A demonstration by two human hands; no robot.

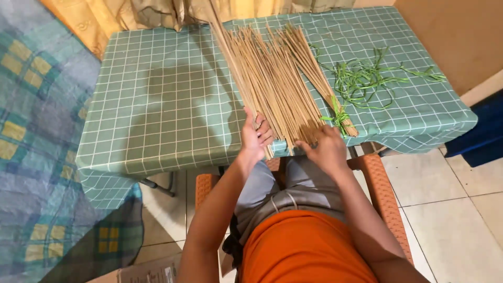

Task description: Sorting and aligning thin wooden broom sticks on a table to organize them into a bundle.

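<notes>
On the near edge of the table: loose pile of thin tan sticks (272,78), fanned wide, near ends overhanging the rim, far ends reaching toward the curtain. Left hand (254,137) at the pile's near left side, palm turned inward, thumb up along the outer sticks, fingers curled around a few of them in a light grip. Right hand (327,149) at the pile's near right end, back of the hand upward, fingers bent down onto the stick ends; whether pinching any or merely pressing, cannot tell. Both forearms stretched forward from the lap, elbows bent, wrists close to the table edge, hands a little apart with stick ends between them.

Just beside the right hand, a smaller tied bundle of sticks (319,73), bound near its lower end with a green strip knot (338,116), lying slantwise and touching the loose pile. Farther right, loose green strips (367,78) scattered in a tangle, apart from the sticks.

Underneath everything, a green checked tablecloth (167,105) covering the table, draped over its front edge, shadow of the head and shoulders across its left half. Below the hands, grey trousers, orange shirt, orange woven chair (385,194). To the left, a patterned blue-green blanket (36,131); beyond the table, yellow curtain (105,15); at right, pale floor tiles (456,209).
</notes>
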